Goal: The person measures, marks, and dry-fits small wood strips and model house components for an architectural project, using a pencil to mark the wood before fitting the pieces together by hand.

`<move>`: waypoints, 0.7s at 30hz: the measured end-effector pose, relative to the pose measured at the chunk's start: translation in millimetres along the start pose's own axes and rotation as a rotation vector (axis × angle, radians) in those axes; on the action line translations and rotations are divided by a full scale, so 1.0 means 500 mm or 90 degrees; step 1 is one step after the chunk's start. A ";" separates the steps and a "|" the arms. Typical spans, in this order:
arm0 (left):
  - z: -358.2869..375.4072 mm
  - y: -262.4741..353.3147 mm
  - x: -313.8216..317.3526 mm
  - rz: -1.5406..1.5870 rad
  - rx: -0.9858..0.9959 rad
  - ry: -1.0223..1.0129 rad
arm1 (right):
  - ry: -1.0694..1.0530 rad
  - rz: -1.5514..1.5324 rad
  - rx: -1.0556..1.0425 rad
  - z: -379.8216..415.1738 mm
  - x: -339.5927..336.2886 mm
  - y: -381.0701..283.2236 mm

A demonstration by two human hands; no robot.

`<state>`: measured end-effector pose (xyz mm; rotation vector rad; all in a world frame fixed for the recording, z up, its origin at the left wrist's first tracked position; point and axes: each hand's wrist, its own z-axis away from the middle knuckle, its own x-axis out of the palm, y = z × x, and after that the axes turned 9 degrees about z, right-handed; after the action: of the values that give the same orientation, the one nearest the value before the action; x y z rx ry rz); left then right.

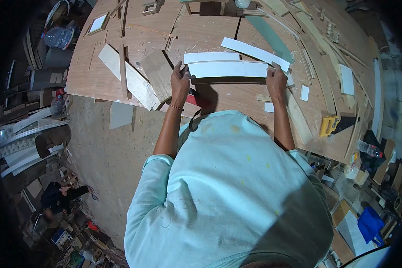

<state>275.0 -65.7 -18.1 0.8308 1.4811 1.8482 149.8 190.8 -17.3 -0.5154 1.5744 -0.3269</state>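
Between my two hands a white board (228, 69) is held level by its ends, over the near part of the wooden table. My left hand (180, 83) grips its left end, fingers closed at the edge. At the right end my right hand (276, 81) has its fingers closed round the corner. Just behind it lies a second white strip (210, 57), partly covered by the held board. Another white strip (254, 51) slants down toward my right hand and overlaps it in this view. Something red (194, 99) shows beside my left wrist.
Left of my hands lie a brown wooden panel (156, 71) and a long pale board (140, 82). A yellow-handled saw (329, 126) rests near the table's right edge. Long wood strips (319, 67) crowd the right side. Small white pieces (304, 92) lie near my right hand.
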 end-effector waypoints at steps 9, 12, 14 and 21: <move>-0.001 -0.014 -0.009 -0.010 -0.014 0.014 | 0.017 0.012 0.022 0.002 0.010 0.013; -0.004 -0.036 -0.022 -0.024 -0.005 0.021 | 0.013 0.001 0.049 0.007 0.013 0.020; -0.002 -0.043 -0.026 -0.030 -0.004 0.027 | -0.012 0.013 0.072 0.012 0.005 0.015; 0.009 -0.100 -0.035 -0.087 -0.042 0.044 | -0.090 -0.093 0.150 0.030 0.060 0.063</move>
<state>293.3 -68.3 -68.0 0.6252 1.4730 1.8290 160.4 203.9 -60.2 -0.4603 1.3437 -0.5680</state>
